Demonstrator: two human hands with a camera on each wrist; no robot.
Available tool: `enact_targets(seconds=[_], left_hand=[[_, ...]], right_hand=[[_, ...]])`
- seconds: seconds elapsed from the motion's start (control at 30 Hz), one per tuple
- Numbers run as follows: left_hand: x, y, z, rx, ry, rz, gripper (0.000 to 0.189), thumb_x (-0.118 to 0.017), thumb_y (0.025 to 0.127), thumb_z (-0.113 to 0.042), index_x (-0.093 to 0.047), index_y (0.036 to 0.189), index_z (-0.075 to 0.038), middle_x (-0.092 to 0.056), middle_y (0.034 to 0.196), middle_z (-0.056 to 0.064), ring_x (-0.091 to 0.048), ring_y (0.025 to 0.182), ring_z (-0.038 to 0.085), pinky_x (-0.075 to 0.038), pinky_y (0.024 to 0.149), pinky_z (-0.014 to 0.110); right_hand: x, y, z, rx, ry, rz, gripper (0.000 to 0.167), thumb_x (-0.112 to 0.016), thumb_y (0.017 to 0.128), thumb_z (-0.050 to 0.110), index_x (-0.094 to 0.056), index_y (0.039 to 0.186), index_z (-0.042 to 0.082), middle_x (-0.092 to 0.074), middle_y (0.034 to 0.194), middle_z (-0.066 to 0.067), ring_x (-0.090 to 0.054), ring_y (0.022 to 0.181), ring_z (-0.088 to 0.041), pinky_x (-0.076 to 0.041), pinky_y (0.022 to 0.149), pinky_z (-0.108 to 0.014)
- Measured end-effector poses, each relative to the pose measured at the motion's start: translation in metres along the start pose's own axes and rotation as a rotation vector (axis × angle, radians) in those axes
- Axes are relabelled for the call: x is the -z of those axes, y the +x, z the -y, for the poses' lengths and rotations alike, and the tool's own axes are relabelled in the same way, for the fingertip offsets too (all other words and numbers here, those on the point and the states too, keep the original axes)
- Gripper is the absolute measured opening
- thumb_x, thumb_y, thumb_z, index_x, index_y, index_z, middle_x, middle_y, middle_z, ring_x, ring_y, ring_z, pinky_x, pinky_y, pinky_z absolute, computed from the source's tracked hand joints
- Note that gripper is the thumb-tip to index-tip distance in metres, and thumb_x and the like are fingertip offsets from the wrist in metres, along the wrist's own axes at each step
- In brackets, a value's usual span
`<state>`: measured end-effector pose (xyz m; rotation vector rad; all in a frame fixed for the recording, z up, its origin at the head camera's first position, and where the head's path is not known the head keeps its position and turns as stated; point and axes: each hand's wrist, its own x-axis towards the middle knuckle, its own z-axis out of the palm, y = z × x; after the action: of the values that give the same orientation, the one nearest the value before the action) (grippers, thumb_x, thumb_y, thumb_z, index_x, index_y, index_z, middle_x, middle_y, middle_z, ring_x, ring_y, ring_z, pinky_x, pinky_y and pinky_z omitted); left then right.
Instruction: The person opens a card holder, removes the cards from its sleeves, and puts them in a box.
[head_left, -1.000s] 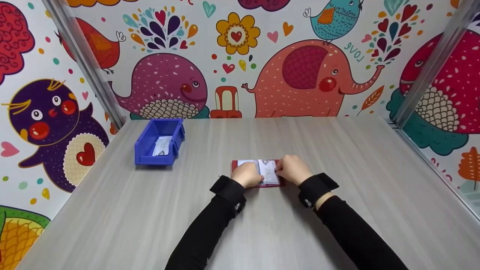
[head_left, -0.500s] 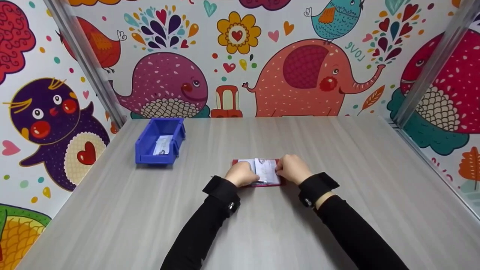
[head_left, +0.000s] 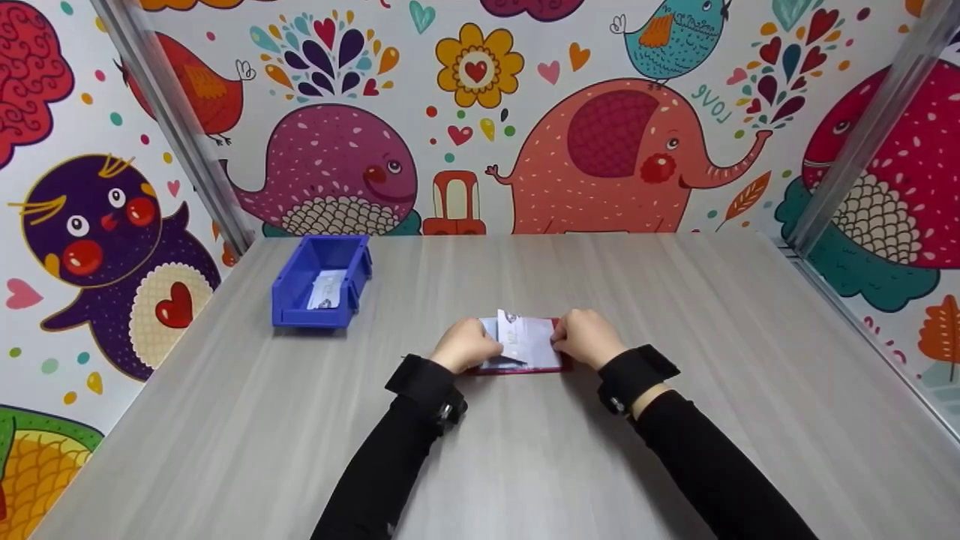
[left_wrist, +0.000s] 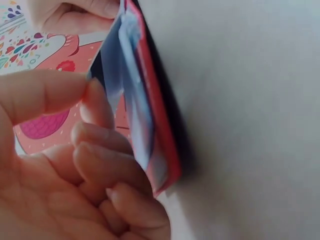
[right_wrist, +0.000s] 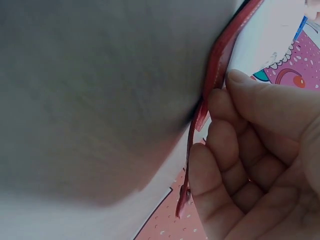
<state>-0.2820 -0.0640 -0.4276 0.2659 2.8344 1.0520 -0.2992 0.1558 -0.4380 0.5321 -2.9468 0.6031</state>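
A red card holder (head_left: pixel 541 369) lies spread on the table with pale plastic leaves inside. My left hand (head_left: pixel 465 345) is at its left side, pinching the edge of a white leaf (head_left: pixel 512 337) with a small dark print near its top. That leaf stands raised and tilted over the others. In the left wrist view, thumb and index finger (left_wrist: pixel 47 95) meet at the leaf's edge, beside the red cover (left_wrist: pixel 157 110). My right hand (head_left: pixel 589 337) pinches the holder's right edge. The right wrist view shows its thumb (right_wrist: pixel 270 97) over the red border, where a thin red strap (right_wrist: pixel 190 150) hangs.
A blue plastic bin (head_left: pixel 311 317) stands at the back left of the table with a white printed card (head_left: pixel 327 289) in it. Patterned walls (head_left: pixel 465 135) with metal posts enclose the table's back and sides.
My left hand has moved left, drawing the printed leaf's left edge leftward and up off the leaves beneath. The right hand stays at the holder's right edge.
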Motion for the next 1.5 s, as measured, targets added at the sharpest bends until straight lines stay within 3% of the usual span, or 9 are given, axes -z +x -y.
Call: enact_targets(seconds=[0.23, 0.6, 0.9, 1.13, 1.27, 1.4, 1.5], left_hand=[[0.010, -0.002, 0.004, 0.027, -0.027, -0.005, 0.027, -0.062, 0.075, -0.007, -0.048, 0.055, -0.017, -0.047, 0.057, -0.005, -0.044, 0.051, 0.011, -0.035, 0.049, 0.022], [0.027, -0.006, 0.018, 0.026, -0.042, -0.037, 0.034, -0.059, 0.079, -0.008, -0.044, 0.050, -0.018, -0.038, 0.051, -0.008, -0.037, 0.049, 0.011, -0.027, 0.047, 0.023], [0.054, -0.011, 0.035, 0.073, -0.013, -0.078, 0.027, -0.060, 0.089, -0.016, -0.056, 0.063, -0.010, -0.050, 0.067, -0.001, -0.045, 0.061, 0.016, -0.035, 0.057, 0.027], [0.076, -0.014, 0.051, 0.127, -0.035, -0.106, 0.022, -0.060, 0.092, -0.015, -0.069, 0.093, 0.004, -0.066, 0.091, 0.011, -0.053, 0.073, 0.019, -0.043, 0.063, 0.029], [0.085, -0.016, 0.058, 0.151, -0.028, -0.103, 0.022, -0.059, 0.093, -0.015, -0.068, 0.092, 0.005, -0.066, 0.092, 0.012, -0.052, 0.069, 0.017, -0.042, 0.059, 0.027], [0.094, -0.019, 0.064, 0.144, -0.014, -0.116, 0.022, -0.058, 0.093, -0.015, -0.067, 0.086, 0.004, -0.064, 0.084, 0.009, -0.047, 0.060, 0.014, -0.038, 0.052, 0.025], [0.100, -0.022, 0.068, 0.140, -0.015, -0.134, 0.023, -0.058, 0.094, -0.015, -0.068, 0.089, 0.004, -0.065, 0.087, 0.011, -0.046, 0.057, 0.012, -0.037, 0.050, 0.024]], right_hand=[[-0.001, 0.000, -0.001, 0.015, 0.004, -0.009, 0.004, -0.079, 0.077, 0.002, -0.079, 0.080, 0.004, -0.073, 0.079, -0.005, -0.065, 0.075, -0.024, -0.053, 0.073, -0.042], [-0.001, -0.002, -0.002, 0.026, 0.009, -0.020, 0.004, -0.080, 0.077, 0.002, -0.078, 0.081, 0.002, -0.073, 0.079, -0.006, -0.066, 0.076, -0.025, -0.054, 0.073, -0.041], [-0.001, -0.001, -0.003, 0.049, 0.021, -0.019, 0.004, -0.079, 0.077, 0.000, -0.078, 0.081, 0.001, -0.073, 0.081, -0.008, -0.068, 0.079, -0.027, -0.054, 0.074, -0.042], [-0.001, -0.001, -0.003, 0.049, 0.025, -0.020, 0.005, -0.078, 0.077, 0.000, -0.078, 0.082, 0.001, -0.073, 0.081, -0.007, -0.067, 0.077, -0.026, -0.054, 0.073, -0.042], [-0.001, -0.002, -0.002, 0.044, 0.032, -0.014, 0.004, -0.078, 0.078, 0.000, -0.078, 0.083, 0.001, -0.073, 0.082, -0.007, -0.066, 0.077, -0.025, -0.054, 0.073, -0.041], [0.000, -0.002, -0.002, 0.036, 0.039, -0.009, 0.004, -0.078, 0.079, 0.001, -0.078, 0.083, 0.001, -0.073, 0.082, -0.007, -0.066, 0.078, -0.025, -0.054, 0.073, -0.040], [0.000, -0.001, -0.002, 0.049, 0.036, -0.015, 0.004, -0.078, 0.078, 0.001, -0.078, 0.083, 0.000, -0.073, 0.081, -0.007, -0.067, 0.077, -0.025, -0.054, 0.072, -0.040]])
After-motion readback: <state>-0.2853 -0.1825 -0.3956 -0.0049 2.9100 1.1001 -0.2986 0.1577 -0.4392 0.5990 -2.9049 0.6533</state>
